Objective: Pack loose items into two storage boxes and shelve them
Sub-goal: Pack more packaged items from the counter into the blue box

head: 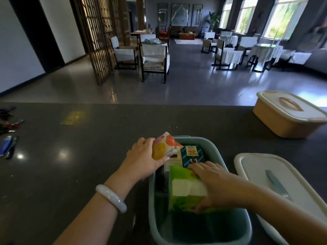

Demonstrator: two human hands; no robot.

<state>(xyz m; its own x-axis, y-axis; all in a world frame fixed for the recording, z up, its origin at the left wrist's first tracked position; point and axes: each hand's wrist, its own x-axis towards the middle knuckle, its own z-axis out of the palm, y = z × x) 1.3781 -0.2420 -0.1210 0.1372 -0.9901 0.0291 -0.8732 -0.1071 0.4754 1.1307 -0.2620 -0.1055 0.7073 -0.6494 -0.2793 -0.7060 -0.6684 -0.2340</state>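
Note:
An open teal storage box (246, 227) stands on the dark counter in front of me. My left hand (144, 157) grips a soft packet printed with orange and yellow spots (165, 146) over the box's far left corner. My right hand (210, 181) holds a green tissue pack (184, 190) inside the box, thumb at its near side. A small blue-green carton (192, 154) stands in the box beyond it. The box's white lid (283, 191) lies to the right. A closed orange box with a white lid (286, 117) sits at the far right.
Small loose items, among them a blue-and-white one (8, 145), lie at the counter's left edge (7, 119). Beyond the counter's far edge is a room with chairs and cloth-covered tables.

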